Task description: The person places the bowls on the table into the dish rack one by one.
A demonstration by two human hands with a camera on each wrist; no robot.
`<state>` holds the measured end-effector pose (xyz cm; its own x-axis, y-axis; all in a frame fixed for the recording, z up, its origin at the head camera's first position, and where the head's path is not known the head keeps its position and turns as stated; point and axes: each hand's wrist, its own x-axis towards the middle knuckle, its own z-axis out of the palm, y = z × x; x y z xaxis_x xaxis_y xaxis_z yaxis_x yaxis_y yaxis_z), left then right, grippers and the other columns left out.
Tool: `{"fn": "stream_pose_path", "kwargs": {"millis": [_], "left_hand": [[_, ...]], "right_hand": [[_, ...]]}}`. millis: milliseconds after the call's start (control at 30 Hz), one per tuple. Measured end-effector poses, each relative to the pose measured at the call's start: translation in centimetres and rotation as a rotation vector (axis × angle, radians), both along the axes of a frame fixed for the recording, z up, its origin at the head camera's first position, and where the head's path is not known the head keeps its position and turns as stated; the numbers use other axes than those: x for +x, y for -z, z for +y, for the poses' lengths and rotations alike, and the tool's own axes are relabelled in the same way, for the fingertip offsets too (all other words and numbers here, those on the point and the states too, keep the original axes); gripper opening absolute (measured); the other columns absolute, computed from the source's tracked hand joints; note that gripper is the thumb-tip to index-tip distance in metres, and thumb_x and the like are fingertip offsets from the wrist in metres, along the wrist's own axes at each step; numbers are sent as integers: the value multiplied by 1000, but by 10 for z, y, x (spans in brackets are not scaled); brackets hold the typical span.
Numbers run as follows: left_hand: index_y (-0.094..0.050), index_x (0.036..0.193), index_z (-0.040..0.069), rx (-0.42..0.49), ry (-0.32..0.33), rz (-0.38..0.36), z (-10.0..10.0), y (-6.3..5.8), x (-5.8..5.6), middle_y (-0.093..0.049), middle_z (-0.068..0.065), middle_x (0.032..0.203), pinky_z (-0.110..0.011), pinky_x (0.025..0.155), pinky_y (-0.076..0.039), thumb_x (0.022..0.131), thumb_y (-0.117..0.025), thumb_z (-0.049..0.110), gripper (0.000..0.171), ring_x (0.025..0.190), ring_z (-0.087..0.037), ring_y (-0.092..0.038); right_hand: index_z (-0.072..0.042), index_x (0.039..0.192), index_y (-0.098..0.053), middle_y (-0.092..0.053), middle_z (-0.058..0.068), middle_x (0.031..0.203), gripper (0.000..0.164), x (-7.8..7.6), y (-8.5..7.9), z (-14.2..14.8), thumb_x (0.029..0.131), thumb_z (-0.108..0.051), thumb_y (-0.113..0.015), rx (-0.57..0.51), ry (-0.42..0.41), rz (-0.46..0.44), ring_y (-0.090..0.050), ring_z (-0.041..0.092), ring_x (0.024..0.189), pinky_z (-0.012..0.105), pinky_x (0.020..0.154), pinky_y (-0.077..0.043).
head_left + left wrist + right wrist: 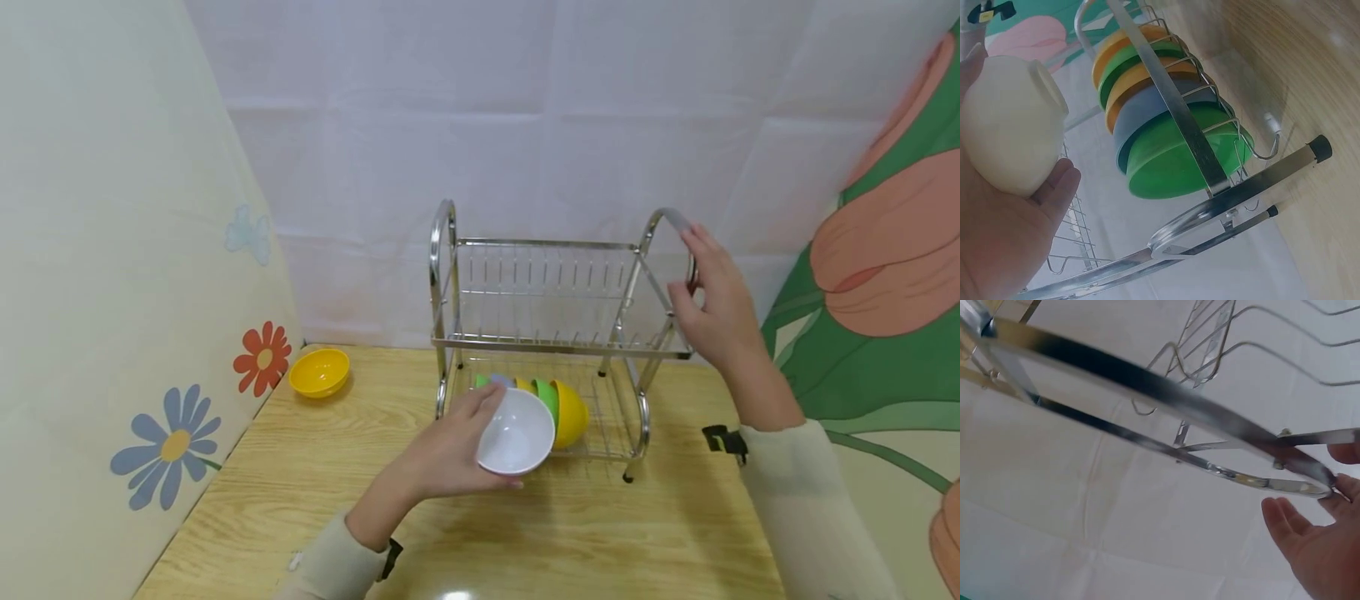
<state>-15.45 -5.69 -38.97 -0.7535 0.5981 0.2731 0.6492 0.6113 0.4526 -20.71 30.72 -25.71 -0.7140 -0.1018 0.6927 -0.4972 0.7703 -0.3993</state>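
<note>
My left hand holds a small white bowl, its open side turned up in the head view, in front of the rack's lower tier. The left wrist view shows the thumb and fingers round the white bowl's outside. My right hand holds the upper right end of the metal dish rack, fingertips on its curved rail. On the rack's lower tier, green, blue and yellow bowls stand on edge in a row, the near green bowl at one end and a yellow bowl at the other.
A yellow bowl sits on the wooden table at the back left, by the flowered side cloth. The rack's upper tier has wire slots with no dishes in them. A white cloth hangs behind.
</note>
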Motion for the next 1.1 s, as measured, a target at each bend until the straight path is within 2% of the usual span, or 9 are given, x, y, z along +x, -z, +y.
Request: {"fn": "stream_pose_path", "kwargs": {"millis": [100,167,267,333,467,567,800,967,1100], "left_hand": [[-23,163,16,3,-1,-7,1,1,2,-26,-6,165,-50,100,-52,69,-82,68,123,143,-30,-40],[-22,163,16,1,-1,-5,2,1,2,-25,-7,166,-51,100,-52,69,-81,70,123,144,-31,-39],[-22,163,15,-5,3,9,3,2,2,-26,-8,165,-52,100,-52,70,-79,73,123,145,-32,-38],[-22,162,14,-8,6,22,4,3,3,-26,-9,165,-52,101,-52,70,-77,74,123,145,-32,-38],[-23,162,13,-5,5,29,6,3,4,-26,-9,166,-51,101,-52,70,-77,75,123,145,-32,-38],[-23,162,13,3,3,30,6,3,5,-25,-8,166,-50,101,-52,70,-78,74,123,145,-31,-38],[-23,162,12,13,1,57,9,3,6,-26,-9,166,-49,103,-51,70,-80,71,123,147,-30,-35],[-22,162,14,25,5,72,11,4,6,-26,-8,166,-49,104,-50,68,-83,68,124,149,-29,-32],[-19,163,19,21,3,79,13,5,6,-25,-7,166,-49,103,-51,68,-84,67,125,149,-29,-33]], "right_hand": [[-11,157,-38,-30,5,165,61,12,4,-4,99,-9,-55,-70,1,-7,-37,36,143,45,110,-42],[-11,154,-43,-37,7,161,57,20,8,-7,98,-9,-57,-109,27,26,-36,33,143,51,112,-39],[-5,144,-54,-50,13,150,49,33,17,-15,95,-5,-59,-169,63,150,-44,32,136,29,110,-37],[3,134,-60,-56,19,142,42,43,26,-24,93,-3,-59,-195,86,266,-48,35,130,21,105,-35],[13,114,-64,-63,28,126,32,65,40,-50,89,-4,-57,-283,115,504,-51,44,119,28,105,-36],[15,108,-65,-63,32,119,32,80,48,-72,88,-8,-55,-327,116,598,-52,46,114,30,104,-37],[18,111,-62,-62,36,116,36,97,75,-94,89,-10,-55,-335,13,613,-55,36,113,26,103,-38],[16,124,-58,-60,33,124,41,98,105,-96,91,-8,-55,-300,-97,471,-53,19,124,20,100,-43],[13,132,-56,-59,28,131,47,98,123,-100,86,2,-56,-302,-161,339,-53,17,125,19,97,-45]]}}
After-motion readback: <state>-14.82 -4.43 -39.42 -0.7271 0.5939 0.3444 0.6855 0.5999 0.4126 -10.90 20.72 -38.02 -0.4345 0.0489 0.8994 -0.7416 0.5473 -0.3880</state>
